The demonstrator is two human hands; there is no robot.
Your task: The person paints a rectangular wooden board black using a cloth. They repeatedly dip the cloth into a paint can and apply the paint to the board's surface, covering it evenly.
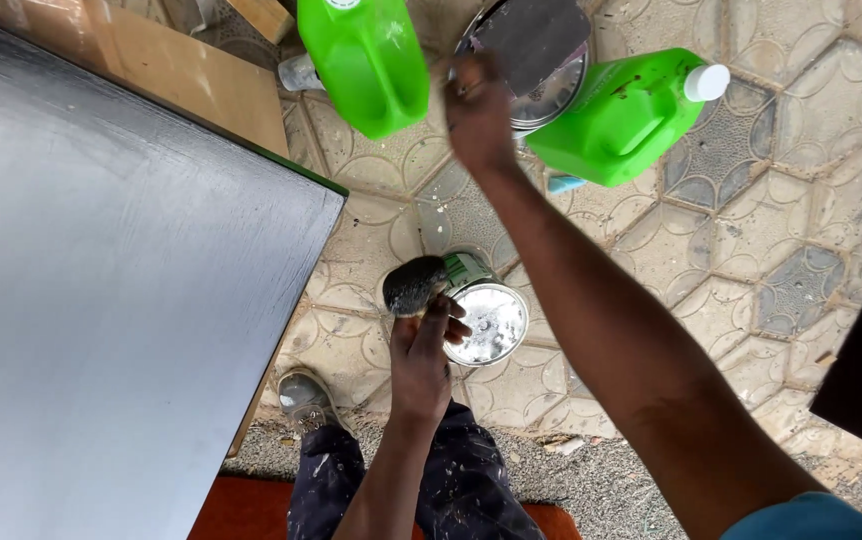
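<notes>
Over tin [489, 322]: left hand [421, 355], brush [414, 285] prob.

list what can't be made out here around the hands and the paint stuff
Head view only:
- Left hand covers the brush handle; only the dark bristles show.
- Right hand hides whatever its fingers touch at the round tin; a grey lid covers the tin's contents.
- The near green jug loses its top at the frame edge.
- Small can: contents washed out by glare.
</notes>
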